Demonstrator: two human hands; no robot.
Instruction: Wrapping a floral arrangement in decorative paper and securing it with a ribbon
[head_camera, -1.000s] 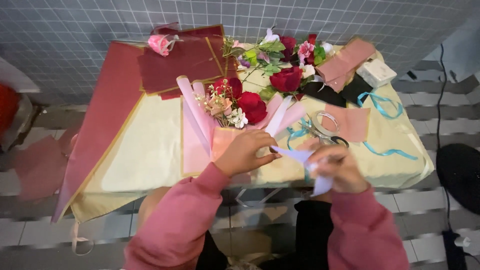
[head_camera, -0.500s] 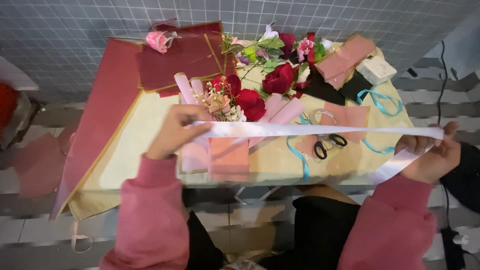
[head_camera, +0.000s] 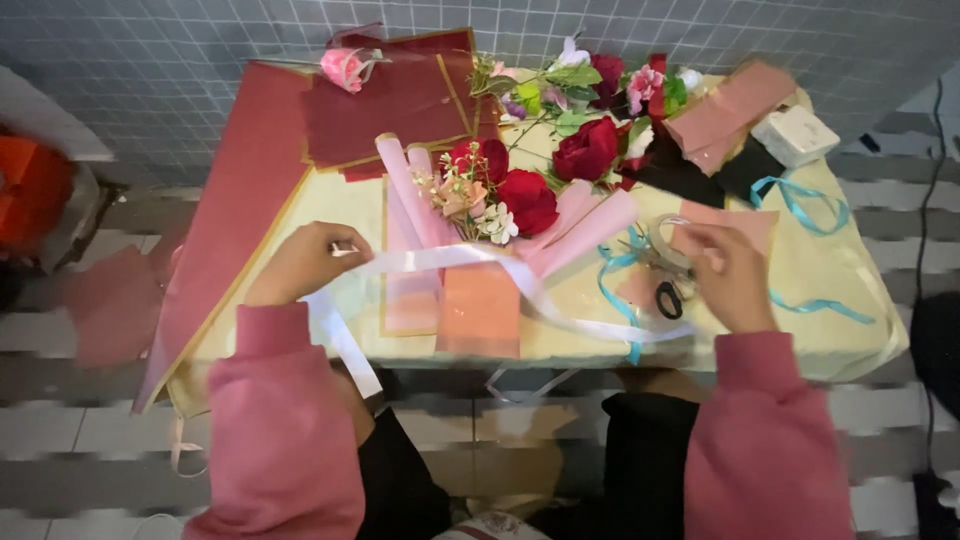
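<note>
My left hand pinches a long white ribbon at the table's left front. The ribbon runs right, drapes over the pink-wrapped bouquet of red roses and small white flowers, then curves down to the table's front edge. A loose end hangs below my left wrist. My right hand no longer holds the ribbon. It lies over the black-handled scissors at the right front, fingers bent toward the blades. Whether it grips them cannot be told.
Dark red wrapping sheets and a single pink rose lie at the back left. Loose flowers, pink paper, a white box and teal ribbon fill the back right. The yellow-covered table stands against a tiled wall.
The ribbon was stretched taut between both hands half a second ago. My right hand has let it go and come in to the scissors. The ribbon now sags over the bouquet.
</note>
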